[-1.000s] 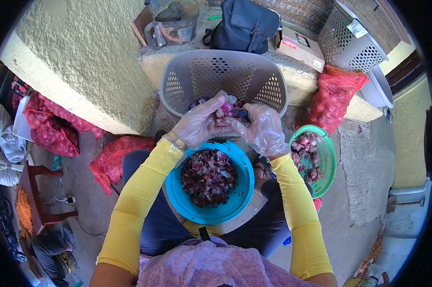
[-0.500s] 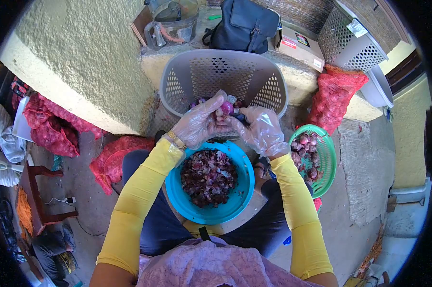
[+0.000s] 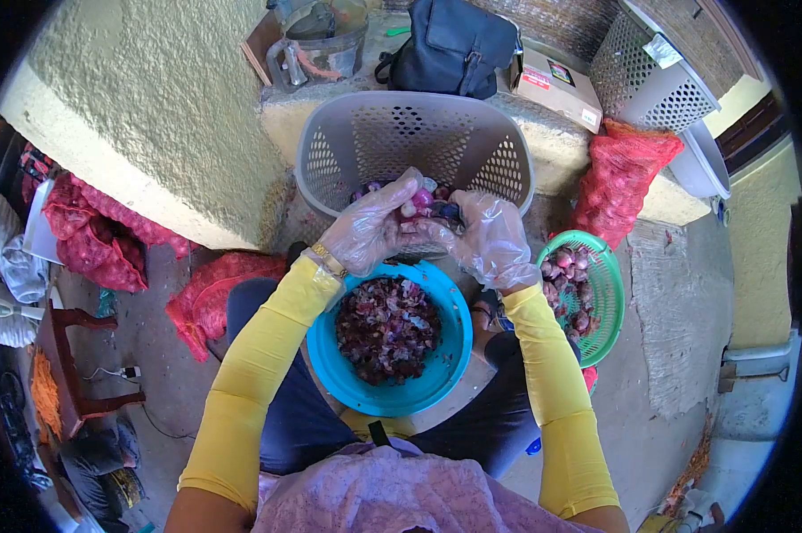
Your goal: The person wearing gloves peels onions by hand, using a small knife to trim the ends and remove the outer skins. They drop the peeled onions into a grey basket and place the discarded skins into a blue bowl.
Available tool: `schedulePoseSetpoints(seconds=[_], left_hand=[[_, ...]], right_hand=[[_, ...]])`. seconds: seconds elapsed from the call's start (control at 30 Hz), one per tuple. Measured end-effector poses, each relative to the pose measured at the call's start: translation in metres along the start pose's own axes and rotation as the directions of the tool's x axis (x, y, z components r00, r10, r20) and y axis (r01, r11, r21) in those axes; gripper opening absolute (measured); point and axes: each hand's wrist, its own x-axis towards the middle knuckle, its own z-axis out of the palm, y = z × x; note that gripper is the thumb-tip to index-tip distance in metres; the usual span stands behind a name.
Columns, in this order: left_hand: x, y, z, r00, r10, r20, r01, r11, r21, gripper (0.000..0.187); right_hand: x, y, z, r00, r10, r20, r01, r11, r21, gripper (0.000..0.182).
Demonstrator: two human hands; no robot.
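Onion is gripped by left fingers (right fingers hold a dark object), well between side rims of the basket.

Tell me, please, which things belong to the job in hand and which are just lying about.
In use: left hand; right hand; held onion; grey basket; blue basin; peelings; green basket.
Apparently lying about: backpack; cardboard box; bucket.

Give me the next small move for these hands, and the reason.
Probably steady the onion in the left hand and trim it with the dark object in the right hand, likely a knife: the hands meet around the onion, and the blue tub of loose skins sits just below them.
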Motion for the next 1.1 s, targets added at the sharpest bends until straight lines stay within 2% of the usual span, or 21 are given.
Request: schedulePoseSetpoints(seconds=[0.3,0.37,0.5,0.57,0.7,0.77,0.8,0.87,0.9,0.97,1.1], left_hand=[[0.0,0.0,-0.001,1.0,-0.005,-0.002,0.005,1.0,0.01,0.04],[0.001,0.0,-0.002,1.0,-0.019,0.007,0.019,0.999,0.035,0.038],[0.001,0.001,-0.001,0.999,-0.013,0.034,0.012,0.999,0.048,0.034],[0.002,-0.001,0.001,0.988,0.071,0.135,-0.072,0.997,0.0,0.028],[0.005,-0.002,-0.009,0.987,0.06,0.147,-0.054,0.998,-0.046,0.027],[0.0,0.0,-0.001,0.997,-0.01,0.071,0.015,0.998,-0.063,0.028],[0.001,0.0,-0.001,0.997,-0.011,0.072,0.015,0.998,-0.062,0.028],[0.003,-0.002,-0.004,1.0,-0.002,-0.029,0.002,1.0,0.001,0.03],[0.005,-0.002,-0.011,1.0,0.0,-0.03,0.0,1.0,0.001,0.03],[0.01,-0.002,-0.026,0.996,0.005,0.093,-0.007,1.0,0.025,0.029],[0.005,0.003,-0.002,0.999,0.027,-0.025,-0.027,1.0,-0.002,0.028]], right_hand=[[0.0,-0.001,0.001,0.999,-0.027,-0.029,0.027,1.0,-0.007,0.05],[0.002,-0.004,-0.001,0.998,-0.008,0.056,0.008,1.0,0.006,0.044],[0.004,-0.006,-0.001,0.997,0.002,0.078,-0.008,0.997,0.08,0.04],[0.005,-0.006,-0.002,0.985,0.019,0.169,-0.027,0.999,0.045,0.041],[0.003,-0.001,-0.002,0.996,-0.006,0.085,0.007,1.0,-0.019,0.049],[0.003,0.0,-0.004,0.999,-0.007,0.036,0.008,1.0,-0.022,0.05],[0.002,0.001,-0.004,0.999,-0.007,0.035,0.008,1.0,-0.022,0.05],[0.0,0.002,-0.002,0.997,-0.065,-0.035,0.065,0.998,-0.014,0.048],[0.0,-0.001,-0.004,0.997,-0.067,-0.035,0.066,0.998,-0.013,0.048],[0.001,-0.01,-0.01,0.997,-0.036,-0.061,0.039,0.998,0.052,0.04],[0.003,-0.003,-0.006,1.0,-0.001,0.029,-0.002,0.994,0.106,0.03]])
